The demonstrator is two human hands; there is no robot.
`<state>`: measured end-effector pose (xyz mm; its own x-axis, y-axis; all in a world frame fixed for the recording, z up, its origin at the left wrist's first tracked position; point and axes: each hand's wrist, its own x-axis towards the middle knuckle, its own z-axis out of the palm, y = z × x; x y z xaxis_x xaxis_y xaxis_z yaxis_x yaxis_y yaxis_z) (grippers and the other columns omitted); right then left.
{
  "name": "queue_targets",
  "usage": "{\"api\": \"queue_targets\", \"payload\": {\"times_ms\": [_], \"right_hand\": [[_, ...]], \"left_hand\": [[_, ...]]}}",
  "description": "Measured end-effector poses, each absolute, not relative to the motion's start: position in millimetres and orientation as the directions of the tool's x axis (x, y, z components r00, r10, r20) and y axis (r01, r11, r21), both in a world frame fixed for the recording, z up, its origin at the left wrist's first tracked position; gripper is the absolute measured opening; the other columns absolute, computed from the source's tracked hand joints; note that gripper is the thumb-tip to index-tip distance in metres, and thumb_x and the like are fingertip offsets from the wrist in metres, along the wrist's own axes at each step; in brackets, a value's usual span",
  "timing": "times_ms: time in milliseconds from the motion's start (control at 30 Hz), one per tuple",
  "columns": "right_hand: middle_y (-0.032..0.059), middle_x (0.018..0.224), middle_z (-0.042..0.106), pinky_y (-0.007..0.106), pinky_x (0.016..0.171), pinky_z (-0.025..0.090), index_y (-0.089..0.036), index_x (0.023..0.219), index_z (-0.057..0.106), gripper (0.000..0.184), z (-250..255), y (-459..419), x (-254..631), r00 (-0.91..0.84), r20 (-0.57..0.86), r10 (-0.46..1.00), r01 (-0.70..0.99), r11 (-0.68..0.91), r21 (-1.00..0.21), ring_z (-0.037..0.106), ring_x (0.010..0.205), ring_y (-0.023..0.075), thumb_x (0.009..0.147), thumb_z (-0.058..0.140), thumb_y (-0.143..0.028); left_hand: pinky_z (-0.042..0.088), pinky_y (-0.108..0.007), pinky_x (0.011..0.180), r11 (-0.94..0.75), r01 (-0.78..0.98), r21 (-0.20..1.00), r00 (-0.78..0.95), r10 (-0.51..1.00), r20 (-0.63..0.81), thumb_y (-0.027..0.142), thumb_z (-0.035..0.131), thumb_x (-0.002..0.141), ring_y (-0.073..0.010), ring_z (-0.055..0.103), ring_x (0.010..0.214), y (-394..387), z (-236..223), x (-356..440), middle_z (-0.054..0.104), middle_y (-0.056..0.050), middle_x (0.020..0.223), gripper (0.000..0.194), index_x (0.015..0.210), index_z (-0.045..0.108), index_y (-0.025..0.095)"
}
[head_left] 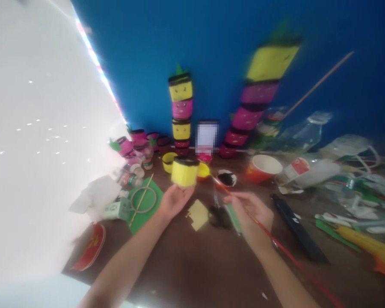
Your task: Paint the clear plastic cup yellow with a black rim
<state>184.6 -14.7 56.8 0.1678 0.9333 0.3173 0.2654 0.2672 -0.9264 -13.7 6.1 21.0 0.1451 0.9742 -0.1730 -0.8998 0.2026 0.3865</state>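
My left hand (177, 200) holds up a yellow painted cup (183, 173) from below; a black band runs round its top edge. Between the fingers of my right hand (252, 214) is a paintbrush with a long red handle (290, 253). Its tip points toward a small container of black paint (227, 178); blur hides whether they touch. Behind the held cup stands a yellow container (203, 170), partly covered, and to its left a yellow ring-shaped piece (168, 163). Scissors (218, 216) lie between my hands beside a scrap of pale yellow paper (198, 215).
Stacked yellow and pink cups with drawn faces (181, 109) stand against the blue wall, with a leaning blurred stack (250, 113) to their right. Rightward are a red paper cup (263, 169), plastic bottles (308, 132) and a yellow glue gun (365, 241). Green paper (154, 192) lies left.
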Motion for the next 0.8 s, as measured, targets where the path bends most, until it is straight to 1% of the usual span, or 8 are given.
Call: {"api": "queue_targets", "payload": {"times_ms": [100,167,267,433,533,667,800], "right_hand": [[0.0037,0.064,0.069,0.024,0.054,0.054,-0.016,0.074,0.060,0.015,61,5,183,0.064,0.294,0.954,0.287,0.265,-0.921,0.067,0.058,0.0154,0.075,0.060,-0.031],[0.0041,0.067,0.070,0.025,0.057,0.054,-0.016,0.075,0.061,0.015,65,19,180,-0.005,0.305,0.952,0.375,0.285,-0.882,0.067,0.062,0.0159,0.075,0.059,-0.031],[0.0042,0.071,0.070,0.027,0.061,0.053,-0.016,0.076,0.063,0.017,71,39,174,-0.091,0.312,0.946,0.524,0.312,-0.792,0.067,0.065,0.0163,0.076,0.054,-0.031],[0.0020,0.068,0.069,0.029,0.066,0.050,-0.020,0.068,0.064,0.010,79,58,163,-0.143,0.286,0.947,0.651,0.308,-0.694,0.065,0.066,0.0173,0.069,0.055,-0.025],[0.0013,0.069,0.069,0.028,0.066,0.048,-0.022,0.068,0.065,0.011,83,62,159,-0.172,0.245,0.954,0.702,0.293,-0.649,0.065,0.067,0.0174,0.068,0.054,-0.023],[0.0012,0.070,0.070,0.026,0.062,0.046,-0.022,0.071,0.065,0.013,84,65,158,-0.184,0.204,0.962,0.744,0.272,-0.610,0.064,0.066,0.0169,0.070,0.052,-0.024],[0.0003,0.061,0.067,0.024,0.054,0.043,-0.023,0.062,0.063,0.010,82,68,157,-0.195,0.193,0.962,0.756,0.273,-0.595,0.061,0.057,0.0155,0.067,0.054,-0.023]], "left_hand": [[0.045,-0.033,0.094,0.191,-0.917,0.350,0.148,0.978,-0.144,0.021,0.056,0.073,-0.0217,0.060,0.104,7,22,-16,0.065,-0.014,0.107,0.050,0.121,0.049,0.010],[0.046,-0.032,0.091,0.184,-0.929,0.321,0.146,0.980,-0.138,0.023,0.055,0.074,-0.0208,0.062,0.100,7,23,-17,0.066,-0.014,0.104,0.049,0.121,0.049,0.009],[0.047,-0.031,0.090,0.167,-0.946,0.277,0.120,0.977,-0.178,0.027,0.053,0.076,-0.0196,0.062,0.096,9,25,-18,0.065,-0.014,0.103,0.049,0.122,0.048,0.009],[0.047,-0.031,0.088,0.165,-0.953,0.254,0.107,0.968,-0.226,0.030,0.052,0.077,-0.0190,0.063,0.092,11,26,-17,0.065,-0.014,0.100,0.050,0.123,0.047,0.010],[0.047,-0.030,0.087,0.168,-0.959,0.229,0.115,0.967,-0.227,0.031,0.051,0.078,-0.0188,0.063,0.090,13,25,-18,0.066,-0.013,0.095,0.050,0.123,0.046,0.008],[0.046,-0.031,0.089,0.172,-0.961,0.219,0.118,0.963,-0.241,0.032,0.050,0.079,-0.0186,0.063,0.090,14,26,-17,0.066,-0.013,0.096,0.050,0.123,0.046,0.008],[0.045,-0.031,0.090,0.182,-0.956,0.228,0.128,0.964,-0.234,0.031,0.050,0.079,-0.0189,0.063,0.091,13,29,-16,0.066,-0.014,0.098,0.051,0.123,0.045,0.007]]}}
